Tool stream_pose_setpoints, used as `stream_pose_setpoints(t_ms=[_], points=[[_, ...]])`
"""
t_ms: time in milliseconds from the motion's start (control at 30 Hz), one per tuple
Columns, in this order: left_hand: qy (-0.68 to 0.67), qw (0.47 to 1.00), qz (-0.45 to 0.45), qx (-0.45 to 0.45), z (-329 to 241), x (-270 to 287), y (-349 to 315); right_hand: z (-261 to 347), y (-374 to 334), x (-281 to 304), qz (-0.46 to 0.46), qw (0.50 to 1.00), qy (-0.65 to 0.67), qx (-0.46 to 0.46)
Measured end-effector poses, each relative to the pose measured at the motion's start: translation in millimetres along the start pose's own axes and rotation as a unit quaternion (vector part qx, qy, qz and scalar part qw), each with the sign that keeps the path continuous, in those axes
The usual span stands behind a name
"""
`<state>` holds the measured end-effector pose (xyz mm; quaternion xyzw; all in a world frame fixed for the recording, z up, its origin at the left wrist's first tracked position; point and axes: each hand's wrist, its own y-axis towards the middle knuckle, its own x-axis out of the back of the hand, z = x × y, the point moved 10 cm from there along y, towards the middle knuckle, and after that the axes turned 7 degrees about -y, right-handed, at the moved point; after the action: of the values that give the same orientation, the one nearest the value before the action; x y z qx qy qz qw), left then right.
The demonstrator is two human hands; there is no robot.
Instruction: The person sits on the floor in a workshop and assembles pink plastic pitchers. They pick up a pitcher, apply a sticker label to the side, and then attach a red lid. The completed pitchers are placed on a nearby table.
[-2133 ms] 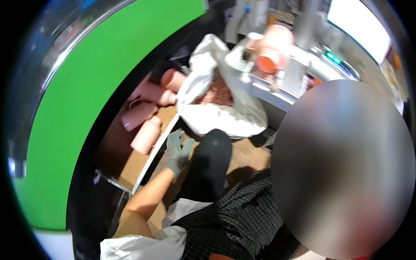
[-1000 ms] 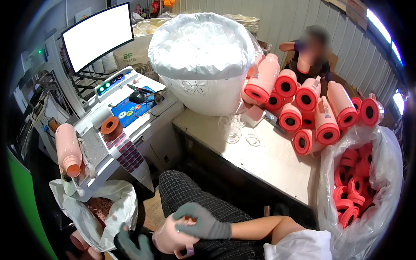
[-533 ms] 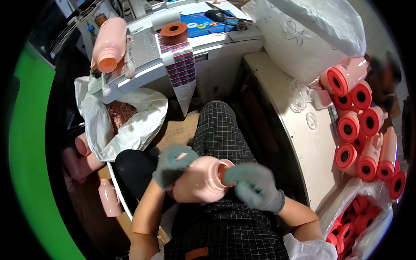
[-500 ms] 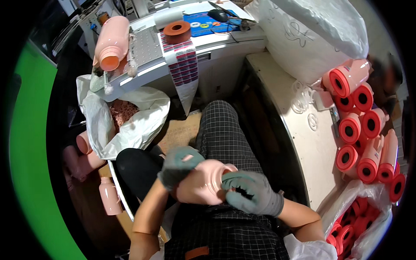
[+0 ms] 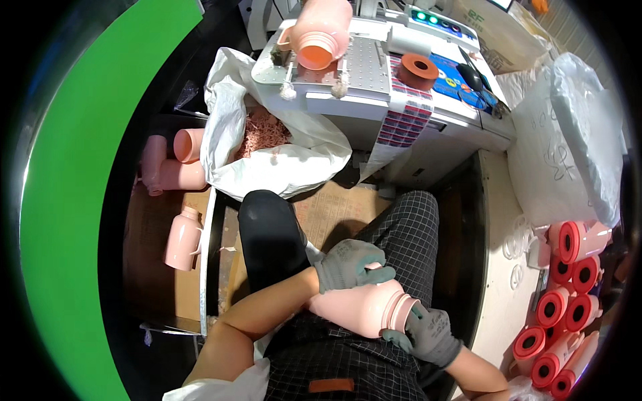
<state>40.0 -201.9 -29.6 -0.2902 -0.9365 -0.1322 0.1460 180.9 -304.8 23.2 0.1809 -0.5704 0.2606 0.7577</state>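
A glossy pink plastic flask body [image 5: 364, 311] lies across my lap, its wide neck pointing right and slightly down. My left hand [image 5: 351, 265], in a grey-green glove, is closed over its upper side, where a handle seems partly covered by the fingers. At the neck, my gloved right hand [image 5: 428, 334] grips the rim, thumb on the near underside and fingers at the mouth. The inside of the neck is hidden by that hand. Whether a small piece sits between the right fingers cannot be seen.
Another pink flask [image 5: 321, 33] lies on a perforated machine bed, beside a brown tape roll [image 5: 419, 71] and a label strip [image 5: 405, 119]. A white sack [image 5: 267, 175] holds pink shavings. More flasks [image 5: 184, 237] lie left. Red-rimmed flasks [image 5: 552, 305] are stacked right, below a big white bag [image 5: 555, 154].
My view has swung left, so the surroundings sit farther right. Left hand now rests farther along the flask's upper side; the right has shifted from the mouth opening to gripping the rim.
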Motion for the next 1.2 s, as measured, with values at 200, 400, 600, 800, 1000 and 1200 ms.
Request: stream_pose_setpoints(t_ms=[200,400,600,800,1000,1200], points=[[-0.041,0.99,-0.137,0.01,50.9,66.0,-38.0,-37.5,-79.6,90.6,-0.523,0.812,-0.144,-0.216],[0.01,0.992,-0.125,-0.024,-17.8,53.5,-28.5,38.8,183.6,136.7,-0.218,0.965,0.131,0.058],[0.259,0.923,-0.196,-0.204,-87.1,47.1,-40.1,-6.0,145.9,71.3,-0.083,0.958,0.268,0.057],[-0.124,0.991,0.026,-0.041,-52.4,27.8,-21.8,14.5,15.5,-2.1,-0.04,0.979,0.182,-0.081],[-0.103,0.988,-0.002,0.113,-54.0,37.7,10.2,-16.5,-7.2,15.7,-0.082,0.949,0.262,-0.157],[0.284,0.926,0.131,-0.214,-122.4,-76.9,0.5,-56.3,-16.9,-25.1,-0.171,0.818,0.488,-0.252]])
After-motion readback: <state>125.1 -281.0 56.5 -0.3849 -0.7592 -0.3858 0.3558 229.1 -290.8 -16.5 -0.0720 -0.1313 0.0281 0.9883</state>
